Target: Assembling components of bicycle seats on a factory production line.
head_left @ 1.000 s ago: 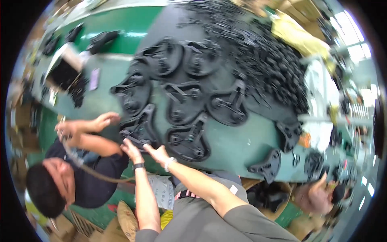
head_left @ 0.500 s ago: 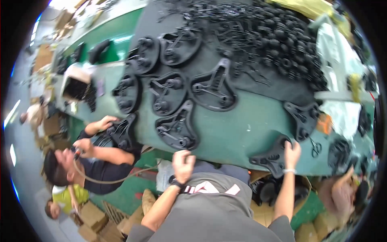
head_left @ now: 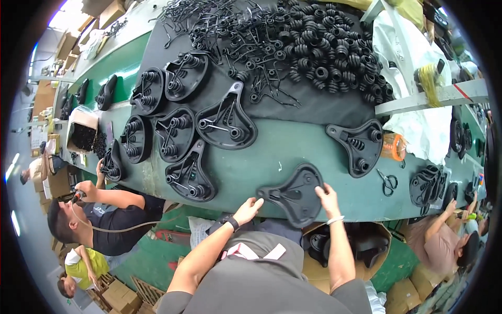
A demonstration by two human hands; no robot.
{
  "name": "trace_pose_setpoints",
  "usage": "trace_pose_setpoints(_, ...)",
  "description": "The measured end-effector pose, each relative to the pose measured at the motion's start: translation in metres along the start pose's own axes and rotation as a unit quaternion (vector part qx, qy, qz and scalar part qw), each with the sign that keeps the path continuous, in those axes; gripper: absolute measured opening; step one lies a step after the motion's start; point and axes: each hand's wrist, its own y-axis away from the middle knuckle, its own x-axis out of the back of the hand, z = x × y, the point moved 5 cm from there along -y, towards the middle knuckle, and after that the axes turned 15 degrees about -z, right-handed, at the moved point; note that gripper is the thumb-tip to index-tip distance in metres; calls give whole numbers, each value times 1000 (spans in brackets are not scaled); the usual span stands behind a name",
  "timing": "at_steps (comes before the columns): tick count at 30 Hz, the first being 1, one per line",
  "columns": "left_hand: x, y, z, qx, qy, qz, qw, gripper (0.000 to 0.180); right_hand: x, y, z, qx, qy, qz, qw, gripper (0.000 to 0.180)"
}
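Between my hands is a black bicycle saddle [head_left: 296, 198], its moulded underside up and no coil springs visible on it. My right hand [head_left: 329, 203] grips the edge of its wide end. At the narrow nose, the fingers of my left hand [head_left: 248, 210] are closed on the tip. To the right lies another upturned saddle [head_left: 349, 140] with springs fitted. Left of my hands, several more spring-fitted saddles [head_left: 191, 178] rest underside up on the green table [head_left: 240, 172].
Black springs [head_left: 327, 49] and bent wire rails [head_left: 251, 47] are heaped on a dark mat at the back. Scissors [head_left: 388, 183] and an orange-lidded jar [head_left: 393, 146] sit at right. A carton [head_left: 379, 256] of saddles stands below the edge. A co-worker [head_left: 112, 220] works at left.
My right hand has brought the saddle leftward along the table's front edge, turning its nose to the left. My left hand has moved right and met the nose. The head view has shifted.
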Motion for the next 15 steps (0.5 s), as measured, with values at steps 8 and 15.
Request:
trace_pose_setpoints(8,15,-7,72,-18,-221,173,960,71,-110,18,20,-23,31,-90,995,57)
trace_pose_setpoints(15,45,27,60,-48,-264,220,938,58,-25,-44,-222,211,300,119,923,43)
